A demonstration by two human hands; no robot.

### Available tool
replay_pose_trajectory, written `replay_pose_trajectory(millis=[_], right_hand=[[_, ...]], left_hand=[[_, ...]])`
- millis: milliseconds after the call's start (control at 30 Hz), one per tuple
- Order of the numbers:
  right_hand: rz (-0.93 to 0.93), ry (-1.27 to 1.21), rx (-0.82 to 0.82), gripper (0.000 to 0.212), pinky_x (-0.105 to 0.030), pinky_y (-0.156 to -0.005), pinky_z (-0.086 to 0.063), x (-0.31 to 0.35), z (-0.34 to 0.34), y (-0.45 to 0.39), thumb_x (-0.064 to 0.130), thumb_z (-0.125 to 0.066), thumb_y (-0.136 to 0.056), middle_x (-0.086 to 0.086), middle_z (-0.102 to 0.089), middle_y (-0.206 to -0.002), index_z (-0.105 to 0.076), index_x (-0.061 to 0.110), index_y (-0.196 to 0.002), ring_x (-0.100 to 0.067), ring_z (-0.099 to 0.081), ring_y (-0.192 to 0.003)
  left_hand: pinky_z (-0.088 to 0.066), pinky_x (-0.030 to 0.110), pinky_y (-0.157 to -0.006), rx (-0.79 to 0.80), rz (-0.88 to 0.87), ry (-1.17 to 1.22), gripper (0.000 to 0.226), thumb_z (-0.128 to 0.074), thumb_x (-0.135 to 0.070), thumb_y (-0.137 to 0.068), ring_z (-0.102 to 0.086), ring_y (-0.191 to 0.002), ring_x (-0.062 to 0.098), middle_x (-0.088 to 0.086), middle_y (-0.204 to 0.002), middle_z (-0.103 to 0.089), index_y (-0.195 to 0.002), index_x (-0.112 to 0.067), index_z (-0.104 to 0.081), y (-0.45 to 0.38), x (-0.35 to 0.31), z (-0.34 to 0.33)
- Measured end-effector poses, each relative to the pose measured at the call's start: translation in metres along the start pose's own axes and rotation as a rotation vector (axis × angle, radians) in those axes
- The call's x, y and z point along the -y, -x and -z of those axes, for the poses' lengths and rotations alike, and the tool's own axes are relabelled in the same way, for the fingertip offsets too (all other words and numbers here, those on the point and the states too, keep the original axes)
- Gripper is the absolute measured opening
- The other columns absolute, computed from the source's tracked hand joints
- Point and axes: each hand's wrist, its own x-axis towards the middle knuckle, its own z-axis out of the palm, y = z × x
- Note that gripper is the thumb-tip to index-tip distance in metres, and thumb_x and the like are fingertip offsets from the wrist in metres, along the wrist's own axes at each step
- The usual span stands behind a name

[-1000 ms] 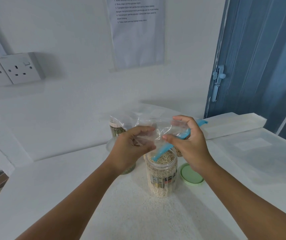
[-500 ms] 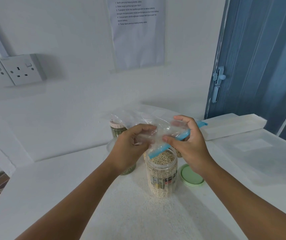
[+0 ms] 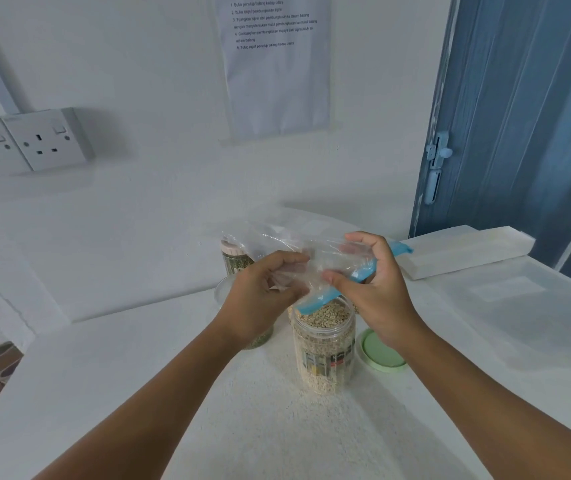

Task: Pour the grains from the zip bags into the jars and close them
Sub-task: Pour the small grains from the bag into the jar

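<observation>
Both hands, left hand [image 3: 263, 292] and right hand [image 3: 377, 289], still pinch the near-empty zip bag [image 3: 315, 268], barely shifted above the full jar [image 3: 324, 344]; lid [image 3: 382, 351] lies right, closing likely next.

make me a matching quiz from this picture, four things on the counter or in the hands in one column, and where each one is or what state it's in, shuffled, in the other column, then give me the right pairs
Things:
1. zip bag
2. grain jar
3. green lid
4. herb jar

Places and states:
A. lying flat on the counter to the right of the open jar
B. held up between the left hand and the right hand
C. standing at the back with its pale cap on
D. open at the top, filled with grain almost to the rim

Right pairs: 1-B, 2-D, 3-A, 4-C
</observation>
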Motion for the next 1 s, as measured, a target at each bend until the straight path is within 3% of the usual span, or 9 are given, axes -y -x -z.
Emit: replay_pose_trajectory(millis=[133,233,300,400,533,667,800,900,1000], right_hand=[[-0.002,0.014,0.000,0.060,-0.028,-0.100,-0.056,0.0044,-0.0010,-0.0007,0.018,-0.089,-0.082,0.018,-0.065,-0.125,-0.056,0.048,-0.122,-0.001,-0.060,-0.122],[-0.016,-0.004,0.005,0.065,-0.037,-0.103,-0.057,0.0054,-0.0010,-0.0010,0.021,-0.091,-0.078,0.019,-0.065,-0.126,-0.055,0.050,-0.124,-0.010,-0.062,-0.124],[-0.019,0.013,0.014,0.069,-0.041,-0.106,-0.054,0.0063,-0.0007,0.0000,0.022,-0.093,-0.076,0.020,-0.064,-0.127,-0.054,0.050,-0.126,-0.007,-0.058,-0.127],[-0.024,0.021,0.018,0.069,-0.042,-0.107,-0.053,0.0053,0.0013,0.0014,0.020,-0.092,-0.077,0.023,-0.065,-0.125,-0.054,0.048,-0.127,0.000,-0.057,-0.124],[-0.029,-0.011,0.022,0.066,-0.042,-0.103,-0.056,0.0048,0.0023,0.0012,0.017,-0.090,-0.080,0.020,-0.066,-0.126,-0.055,0.051,-0.124,-0.008,-0.061,-0.125],[-0.033,-0.039,0.008,0.064,-0.033,-0.098,-0.059,0.0061,0.0032,0.0005,0.017,-0.090,-0.080,0.017,-0.067,-0.125,-0.056,0.048,-0.125,-0.005,-0.062,-0.121],[-0.049,-0.063,-0.005,0.064,-0.027,-0.092,-0.060,0.0050,0.0019,0.0017,0.014,-0.090,-0.079,0.014,-0.068,-0.123,-0.058,0.042,-0.126,-0.004,-0.064,-0.116],[-0.050,-0.060,-0.006,0.064,-0.027,-0.091,-0.060,0.0049,0.0003,0.0018,0.016,-0.091,-0.077,0.014,-0.069,-0.123,-0.058,0.041,-0.126,-0.005,-0.064,-0.117],[-0.064,-0.084,-0.012,0.064,-0.031,-0.090,-0.061,0.0049,0.0020,-0.0009,0.018,-0.093,-0.075,0.012,-0.069,-0.122,-0.059,0.041,-0.125,-0.010,-0.065,-0.118]], left_hand=[[-0.060,0.030,-0.089,0.019,0.012,0.002,0.051,-0.087,-0.005,-0.082,-0.075,-0.095,0.011,-0.020,-0.113,-0.073,-0.124,-0.027,-0.071,0.0006,-0.0036,0.0024],[-0.058,0.020,-0.081,-0.028,-0.059,-0.110,0.052,-0.085,-0.005,-0.083,-0.073,-0.091,0.007,-0.022,-0.107,-0.072,-0.119,-0.037,-0.068,0.0015,-0.0062,0.0005],[-0.055,0.017,-0.081,-0.041,-0.123,-0.203,0.052,-0.083,-0.007,-0.085,-0.071,-0.092,0.005,-0.019,-0.107,-0.070,-0.120,-0.041,-0.065,0.0024,-0.0063,-0.0012],[-0.052,0.014,-0.082,-0.031,-0.175,-0.273,0.052,-0.082,-0.009,-0.087,-0.069,-0.091,0.002,-0.015,-0.106,-0.066,-0.122,-0.042,-0.063,0.0042,-0.0067,-0.0031],[-0.046,0.007,-0.080,-0.036,-0.181,-0.288,0.046,-0.081,-0.012,-0.089,-0.067,-0.092,0.002,-0.017,-0.104,-0.065,-0.122,-0.039,-0.064,0.0048,-0.0062,-0.0033],[-0.052,0.014,-0.076,0.004,-0.130,-0.223,0.038,-0.074,-0.010,-0.095,-0.067,-0.094,0.003,-0.019,-0.112,-0.069,-0.126,-0.030,-0.067,0.0044,-0.0086,-0.0004],[-0.055,0.018,-0.076,0.009,-0.083,-0.191,0.042,-0.082,-0.010,-0.087,-0.069,-0.091,0.003,-0.017,-0.105,-0.071,-0.123,-0.030,-0.070,0.0023,-0.0084,0.0016],[-0.052,0.019,-0.074,-0.014,-0.060,-0.178,0.041,-0.084,-0.015,-0.086,-0.069,-0.089,0.006,-0.016,-0.102,-0.072,-0.120,-0.032,-0.071,0.0008,-0.0049,-0.0007],[-0.058,0.031,-0.084,-0.023,-0.060,-0.186,0.035,-0.078,-0.019,-0.092,-0.069,-0.097,0.009,-0.016,-0.107,-0.072,-0.123,-0.035,-0.069,0.0010,-0.0025,-0.0025]])
